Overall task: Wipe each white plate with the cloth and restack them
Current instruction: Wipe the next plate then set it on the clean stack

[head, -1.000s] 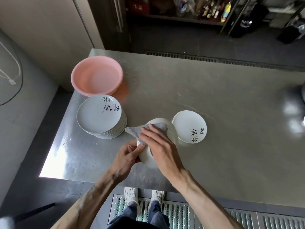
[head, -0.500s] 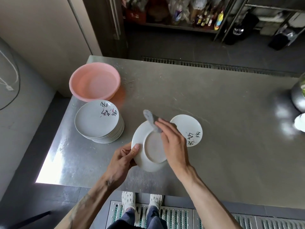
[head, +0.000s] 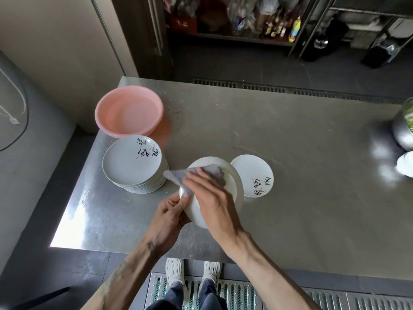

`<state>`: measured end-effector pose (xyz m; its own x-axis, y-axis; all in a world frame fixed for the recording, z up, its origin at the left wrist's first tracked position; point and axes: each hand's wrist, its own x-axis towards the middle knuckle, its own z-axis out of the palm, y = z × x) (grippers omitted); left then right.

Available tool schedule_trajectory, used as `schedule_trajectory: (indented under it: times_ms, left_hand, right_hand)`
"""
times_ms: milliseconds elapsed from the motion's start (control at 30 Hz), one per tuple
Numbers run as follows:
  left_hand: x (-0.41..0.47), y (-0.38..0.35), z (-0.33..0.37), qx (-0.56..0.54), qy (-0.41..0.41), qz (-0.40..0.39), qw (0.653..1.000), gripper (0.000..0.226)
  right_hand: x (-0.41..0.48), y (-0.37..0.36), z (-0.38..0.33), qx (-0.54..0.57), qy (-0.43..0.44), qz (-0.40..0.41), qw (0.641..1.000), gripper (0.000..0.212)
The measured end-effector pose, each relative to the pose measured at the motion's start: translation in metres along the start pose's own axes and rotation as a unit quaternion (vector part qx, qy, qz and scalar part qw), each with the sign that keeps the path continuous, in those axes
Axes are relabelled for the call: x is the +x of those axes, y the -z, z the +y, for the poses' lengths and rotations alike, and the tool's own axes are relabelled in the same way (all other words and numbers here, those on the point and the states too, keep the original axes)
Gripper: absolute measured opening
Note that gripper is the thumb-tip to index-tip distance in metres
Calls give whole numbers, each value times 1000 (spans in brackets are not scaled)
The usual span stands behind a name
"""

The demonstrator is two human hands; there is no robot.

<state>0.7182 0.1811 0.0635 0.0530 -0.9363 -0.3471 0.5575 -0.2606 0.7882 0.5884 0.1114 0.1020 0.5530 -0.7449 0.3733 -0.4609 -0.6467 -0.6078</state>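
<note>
Currently centre frame: left hand (head: 169, 211) pinches the tilted plate (head: 232, 179) by its rim to steady it above the tabletop (head: 301, 164), right hand (head: 212, 198) flat-fingered presses the cloth (head: 214, 171) onto it, with the stack (head: 131, 164) left and a lone plate (head: 252, 173), likely wiped, right.

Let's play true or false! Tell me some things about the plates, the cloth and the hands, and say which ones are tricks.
1. The right hand presses the grey cloth onto the held plate. True.
2. The pink basin has plates in it. False: no plates are in it; the stack of plates stands beside it on the table.
3. The left hand grips the held plate by its edge. True.
4. The single plate lies on top of the stack. False: it lies alone on the table, to the right of the held plate.
</note>
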Motion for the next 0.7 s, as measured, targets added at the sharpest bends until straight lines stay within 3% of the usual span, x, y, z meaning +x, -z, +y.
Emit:
schedule_trajectory:
  times_ms: [100,233,300,500,700]
  left_hand:
    - [-2,0,2,-4,-4,9,1000,42]
    - [-6,-1,1,1,1,31,1000,47]
    - [-6,-4,1,-9,3,39,999,46]
    - [-8,-6,0,-60,-5,51,997,38]
    - [-9,-5,7,-26,6,75,997,46]
  right_hand:
    - [-8,5,14,3,14,-1,1000,56]
    - [-1,11,31,-1,-138,103,985,46]
    - [-4,6,25,-8,-167,121,978,43]
    - [-31,-1,-2,-12,-17,-13,1000,50]
    - [-10,9,19,-21,-151,54,987,50]
